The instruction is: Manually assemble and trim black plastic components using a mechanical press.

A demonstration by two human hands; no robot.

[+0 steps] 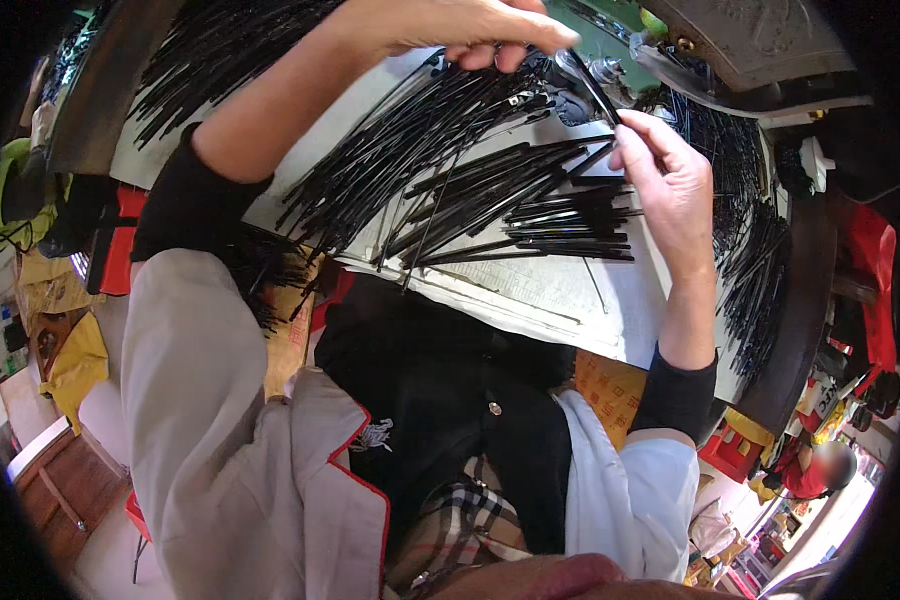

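A thin black stick (596, 88) slants between my two hands above the table. My right hand (672, 185) pinches its lower end between thumb and fingertips. At its upper end is my left hand (480, 32), fingers curled, the fingertips closed at the stick's tip; part of that hand is cut off by the top of the view. Below them, loose black sticks (480, 210) lie in a fanned heap on a white sheet (520, 290). A shorter bunch of black sticks (575, 225) is beside it, just left of my right wrist.
Larger piles of black sticks lie at the far left (220, 60) and along the right side (755, 270). Small metal machine parts (605, 70) stand behind the stick. A dark table edge (805, 300) curves down the right. Another person (815, 470) is in the background at right.
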